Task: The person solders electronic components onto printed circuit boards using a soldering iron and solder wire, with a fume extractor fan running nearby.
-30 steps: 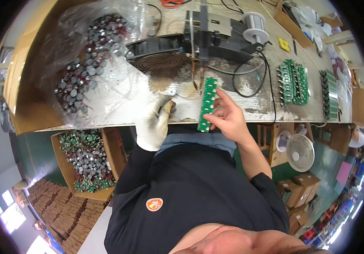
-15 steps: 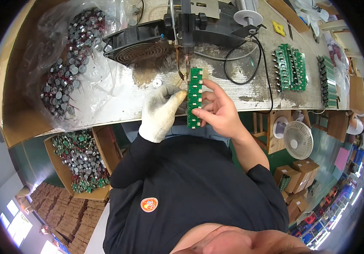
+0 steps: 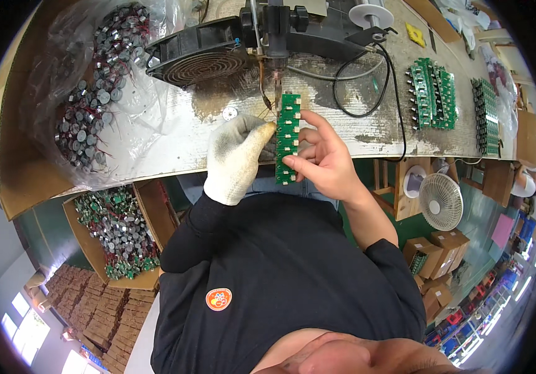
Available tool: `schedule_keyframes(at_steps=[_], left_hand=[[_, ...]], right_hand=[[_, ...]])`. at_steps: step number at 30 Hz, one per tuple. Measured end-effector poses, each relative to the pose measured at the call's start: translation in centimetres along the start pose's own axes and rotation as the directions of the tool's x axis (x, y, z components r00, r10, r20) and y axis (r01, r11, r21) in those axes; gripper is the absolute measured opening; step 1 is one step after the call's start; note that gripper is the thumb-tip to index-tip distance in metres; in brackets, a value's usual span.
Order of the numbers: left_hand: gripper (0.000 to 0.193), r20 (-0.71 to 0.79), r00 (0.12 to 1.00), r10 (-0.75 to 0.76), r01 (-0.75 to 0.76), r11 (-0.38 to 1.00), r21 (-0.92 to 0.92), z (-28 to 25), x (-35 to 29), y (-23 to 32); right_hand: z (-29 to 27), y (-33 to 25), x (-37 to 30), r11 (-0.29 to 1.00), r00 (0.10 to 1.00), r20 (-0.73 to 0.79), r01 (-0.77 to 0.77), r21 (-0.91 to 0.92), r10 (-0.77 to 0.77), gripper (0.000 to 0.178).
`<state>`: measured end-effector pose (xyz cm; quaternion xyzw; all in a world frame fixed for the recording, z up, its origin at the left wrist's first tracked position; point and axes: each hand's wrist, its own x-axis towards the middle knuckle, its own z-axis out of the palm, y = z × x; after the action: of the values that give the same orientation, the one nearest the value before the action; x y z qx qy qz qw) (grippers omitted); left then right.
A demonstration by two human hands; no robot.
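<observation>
Over the front edge of the counter (image 3: 367,148), just below the machine's metal tip (image 3: 278,82), the green circuit board strip (image 3: 288,138) is gripped between the thumb and fingers of the bare right hand (image 3: 325,161). A second ago the gloved left hand (image 3: 235,153) was apart from it; now its bunched thumb and forefinger come up to the strip's left edge, bringing both hands to the same piece. Whether the glove pinches anything cannot be told: its curled fingers hide that. The board's far side is hidden, and contact with the tip is too small to make out.
</observation>
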<state>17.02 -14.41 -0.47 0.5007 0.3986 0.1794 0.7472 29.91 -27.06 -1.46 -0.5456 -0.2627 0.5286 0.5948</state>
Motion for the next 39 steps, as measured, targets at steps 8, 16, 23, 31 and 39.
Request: schedule_keyframes(at_steps=[8, 16, 23, 31, 39], left_hand=[[0.018, 0.034, 0.997, -0.072, 0.073, 0.997, -0.032, 0.1, -0.2, 0.5], [0.017, 0.014, 1.0, -0.02, 0.019, 1.0, 0.013, 0.1, -0.5, -0.2], [0.017, 0.022, 1.0, -0.013, 0.013, 1.0, 0.004, 0.1, -0.5, -0.3], [0.015, -0.021, 0.999, -0.037, 0.034, 0.992, -0.119, 0.4, -0.7, -0.1], [0.018, -0.043, 0.998, -0.038, 0.032, 0.99, -0.138, 0.7, -0.4, -0.3]], right_hand=[[0.1, -0.3, -0.1, 1.0, 1.0, -0.001, 0.01, -0.008, -0.01, 0.066], [-0.1, 0.1, -0.4, 1.0, 1.0, 0.005, -0.017, -0.026, 0.018, 0.071], [0.0, 0.2, -0.6, 0.999, 1.0, 0.006, -0.01, -0.031, 0.01, 0.07], [0.3, 0.2, -0.9, 1.0, 1.0, 0.02, -0.012, 0.025, 0.011, 0.067], [0.4, 0.4, -0.9, 1.0, 1.0, 0.019, -0.007, 0.029, 0.007, 0.067]])
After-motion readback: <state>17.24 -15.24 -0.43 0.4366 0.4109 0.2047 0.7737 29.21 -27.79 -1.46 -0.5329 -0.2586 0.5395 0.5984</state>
